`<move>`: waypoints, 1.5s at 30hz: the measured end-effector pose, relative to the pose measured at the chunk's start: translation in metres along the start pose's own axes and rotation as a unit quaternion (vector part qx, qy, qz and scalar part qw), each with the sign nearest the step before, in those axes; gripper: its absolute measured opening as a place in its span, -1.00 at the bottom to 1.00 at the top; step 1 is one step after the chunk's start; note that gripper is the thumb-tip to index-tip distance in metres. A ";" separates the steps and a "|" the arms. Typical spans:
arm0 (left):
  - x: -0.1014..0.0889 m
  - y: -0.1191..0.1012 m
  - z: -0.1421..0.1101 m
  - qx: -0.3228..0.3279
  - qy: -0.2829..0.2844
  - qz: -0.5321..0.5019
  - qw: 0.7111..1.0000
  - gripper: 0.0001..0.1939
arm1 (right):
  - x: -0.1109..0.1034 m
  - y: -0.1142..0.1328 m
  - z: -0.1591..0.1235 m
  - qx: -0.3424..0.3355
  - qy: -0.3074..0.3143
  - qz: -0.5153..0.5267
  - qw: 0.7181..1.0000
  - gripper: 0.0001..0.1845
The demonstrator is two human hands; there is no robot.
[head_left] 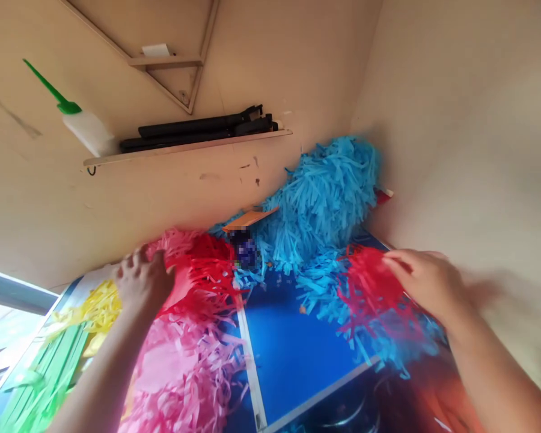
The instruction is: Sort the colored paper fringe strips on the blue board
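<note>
1. I see the right hand (426,279) at the right, its thumb and fingers closed together on the edge of a red fringed strip (372,279).
2. That strip hangs blurred over the lower part of the blue fringe (329,195), which rises in a thick heap into the corner.
3. My view of the left hand (146,279) shows it palm down, fingers loosely spread, over the red and pink fringe (192,273); I cannot tell whether it presses on it.
4. Just beside that hand I have yellow fringe (101,300), with green strips (56,367) nearer the lower left corner.
5. Pale pink fringe (180,373) lies in front, next to the bare blue surface (306,343).
6. Above, I make out a wall shelf (184,147) bearing a white bottle (88,129) with a green nozzle.
</note>
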State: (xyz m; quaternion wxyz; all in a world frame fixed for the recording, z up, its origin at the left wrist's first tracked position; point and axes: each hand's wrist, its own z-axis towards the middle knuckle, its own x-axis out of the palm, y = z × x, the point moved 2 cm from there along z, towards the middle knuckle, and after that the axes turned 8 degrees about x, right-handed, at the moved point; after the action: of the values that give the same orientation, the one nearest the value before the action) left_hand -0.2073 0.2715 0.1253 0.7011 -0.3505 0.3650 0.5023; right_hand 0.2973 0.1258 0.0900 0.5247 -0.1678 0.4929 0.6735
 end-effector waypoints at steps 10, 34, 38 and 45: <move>0.034 -0.190 -0.087 0.233 0.344 -0.381 0.826 -0.54 | 0.072 0.135 -0.021 -0.227 0.425 0.155 0.863 -0.83; 0.122 -0.170 -0.207 0.268 -0.055 -0.045 0.961 -0.27 | 0.186 0.066 -0.051 0.262 0.569 0.484 0.611 -0.66; 0.119 -0.164 -0.188 0.299 -0.064 -0.033 0.952 -0.32 | 0.182 0.071 -0.053 0.238 0.549 0.491 0.633 -0.65; 0.083 -0.159 -0.162 0.241 0.054 -0.052 0.968 -0.45 | 0.137 0.085 -0.066 0.179 0.395 0.485 0.760 -0.72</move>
State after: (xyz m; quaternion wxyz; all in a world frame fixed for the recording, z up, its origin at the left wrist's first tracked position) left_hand -0.0619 0.1299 -0.0062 0.7693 -0.2159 0.4938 0.3431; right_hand 0.1499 0.1473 -0.0003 -0.0925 -0.0603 0.7833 0.6117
